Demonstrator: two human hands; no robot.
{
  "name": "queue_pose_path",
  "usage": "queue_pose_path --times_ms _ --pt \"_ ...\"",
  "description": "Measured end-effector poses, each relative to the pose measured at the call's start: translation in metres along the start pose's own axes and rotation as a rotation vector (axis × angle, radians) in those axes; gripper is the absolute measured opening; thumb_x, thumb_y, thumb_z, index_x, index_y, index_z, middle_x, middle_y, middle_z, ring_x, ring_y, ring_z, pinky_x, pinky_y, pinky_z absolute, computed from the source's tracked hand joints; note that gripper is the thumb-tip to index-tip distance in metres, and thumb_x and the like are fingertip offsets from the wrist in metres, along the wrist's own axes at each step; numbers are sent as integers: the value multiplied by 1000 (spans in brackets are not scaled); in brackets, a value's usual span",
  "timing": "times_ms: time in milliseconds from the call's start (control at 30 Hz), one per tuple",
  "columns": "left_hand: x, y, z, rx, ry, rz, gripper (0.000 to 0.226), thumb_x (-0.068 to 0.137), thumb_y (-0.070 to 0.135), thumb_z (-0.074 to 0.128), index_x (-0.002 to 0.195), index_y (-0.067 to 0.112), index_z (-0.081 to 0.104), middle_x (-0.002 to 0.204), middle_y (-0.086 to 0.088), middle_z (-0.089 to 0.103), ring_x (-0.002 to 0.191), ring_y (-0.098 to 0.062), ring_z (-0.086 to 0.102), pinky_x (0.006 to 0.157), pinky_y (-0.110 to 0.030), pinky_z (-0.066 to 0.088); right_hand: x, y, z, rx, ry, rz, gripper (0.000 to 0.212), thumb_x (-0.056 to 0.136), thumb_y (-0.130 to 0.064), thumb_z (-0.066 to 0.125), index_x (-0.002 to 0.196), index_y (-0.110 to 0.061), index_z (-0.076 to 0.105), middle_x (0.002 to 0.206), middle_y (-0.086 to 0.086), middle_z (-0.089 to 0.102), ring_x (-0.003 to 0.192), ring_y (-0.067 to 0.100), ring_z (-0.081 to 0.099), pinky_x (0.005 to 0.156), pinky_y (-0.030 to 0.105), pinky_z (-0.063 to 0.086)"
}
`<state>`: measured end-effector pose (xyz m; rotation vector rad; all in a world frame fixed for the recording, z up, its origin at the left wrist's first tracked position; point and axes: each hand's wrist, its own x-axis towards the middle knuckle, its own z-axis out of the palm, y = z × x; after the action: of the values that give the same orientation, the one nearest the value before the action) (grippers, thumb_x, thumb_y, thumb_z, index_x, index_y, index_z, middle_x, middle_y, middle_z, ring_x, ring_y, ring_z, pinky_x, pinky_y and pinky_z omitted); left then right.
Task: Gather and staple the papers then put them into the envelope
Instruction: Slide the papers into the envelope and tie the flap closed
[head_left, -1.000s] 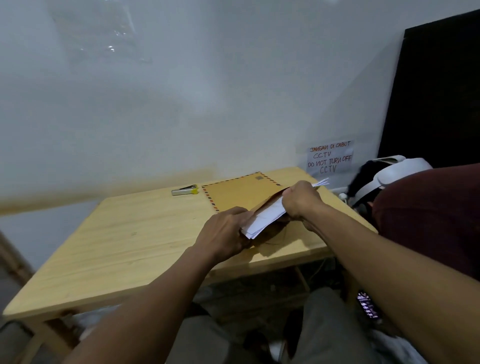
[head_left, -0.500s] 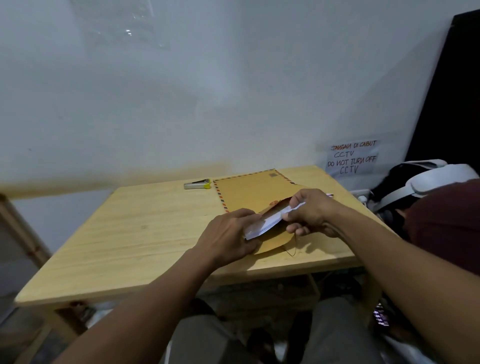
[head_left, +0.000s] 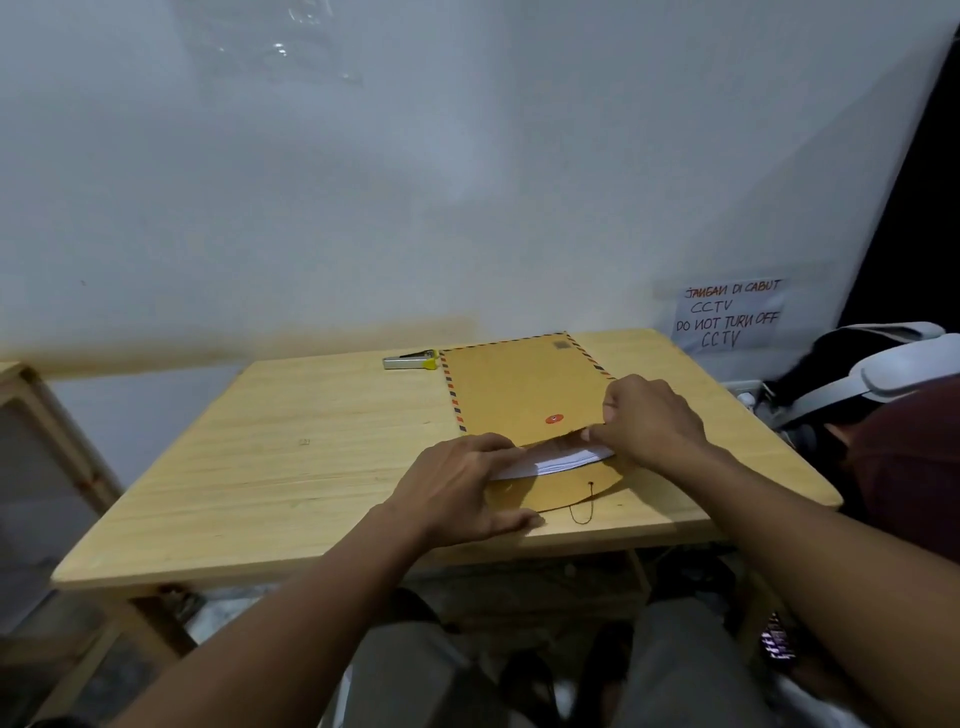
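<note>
Sliding stapled papers (head_left: 550, 462) into envelope (head_left: 519, 395); final step, nearly done. Envelope flat on bench (head_left: 311, 467), long axis running away from person, mouth at near end, flap (head_left: 566, 493) open toward bench edge. Papers mostly inside; white edge showing at mouth, between both hands. Left hand (head_left: 457, 493): fingers pressed on papers' left corner, thumb flat on flap. Right hand (head_left: 649, 421): fingers pinching upper lip of mouth, lifting it. Remaining travel: straight away from person, along envelope's long axis. Stapler (head_left: 410, 359) idle at far edge.
</note>
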<state>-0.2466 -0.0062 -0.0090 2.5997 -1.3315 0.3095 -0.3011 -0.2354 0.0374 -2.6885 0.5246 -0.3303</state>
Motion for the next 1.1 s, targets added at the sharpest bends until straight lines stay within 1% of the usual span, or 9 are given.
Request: queue_pose_path --times_ms 100,167,300,367,467,567,833,1000,1100 --pt "0 -3 0 -3 39 28 55 91 65 50 129 28 65 123 8 68 103 -12 64 80 -32 58 2 1 -6 -10 -8 -162 14 78 -31 68 74 -26 55 78 -5 59 79 23 58 60 29 40" --pt "1 -2 0 18 66 48 43 98 54 45 115 26 73 103 7 74 84 -11 67 70 -32 58 3 -2 -12 52 -160 -284 10 80 -30 69 82 -29 59 86 -8 57 89 20 55 67 31 42" --pt "7 -2 1 -12 132 -77 34 101 42 46 100 20 73 83 4 73 67 -13 63 64 -37 56 4 -4 -16 -99 -471 -347 34 75 -57 72 101 -36 63 119 -9 53 114 15 42 99 44 41" --pt "13 -4 0 -80 151 -168 31 101 40 49 100 19 72 86 1 74 71 -15 64 66 -37 57 4 -6 -10 -32 -534 -355 37 75 -56 74 102 -32 65 116 -10 56 111 15 49 96 42 46" --pt "19 -8 -1 -171 101 -244 29 101 38 52 99 17 73 87 0 73 74 -15 65 70 -38 57 7 -8 2 98 -472 -387 17 87 -42 69 89 -25 68 90 -18 59 90 12 60 75 30 48" --pt "19 -12 1 -199 57 -287 28 100 38 54 99 17 72 89 1 72 77 -14 64 71 -36 56 11 -12 14 118 -405 -377 18 94 -39 61 80 -28 63 83 -9 63 80 12 59 66 28 43" --pt "19 -23 8 -315 -14 -453 28 96 45 58 88 19 67 93 1 60 88 -16 56 71 -31 46 25 -15 20 168 -518 -276 15 81 -29 78 89 -23 67 79 -4 64 76 15 60 71 35 50" --pt "27 -27 2 -425 -100 -522 27 96 41 59 83 19 67 100 -3 70 96 -20 61 83 -41 56 37 -14 21 168 -372 -286 6 82 -16 77 82 -18 71 71 -12 60 69 3 55 63 28 45" --pt "31 -28 -1 -480 -66 -559 28 97 38 60 76 19 62 103 -6 70 99 -22 61 83 -41 53 38 -13 23 116 -225 -306 10 87 -27 72 82 -19 70 74 -12 58 73 10 56 62 29 44"
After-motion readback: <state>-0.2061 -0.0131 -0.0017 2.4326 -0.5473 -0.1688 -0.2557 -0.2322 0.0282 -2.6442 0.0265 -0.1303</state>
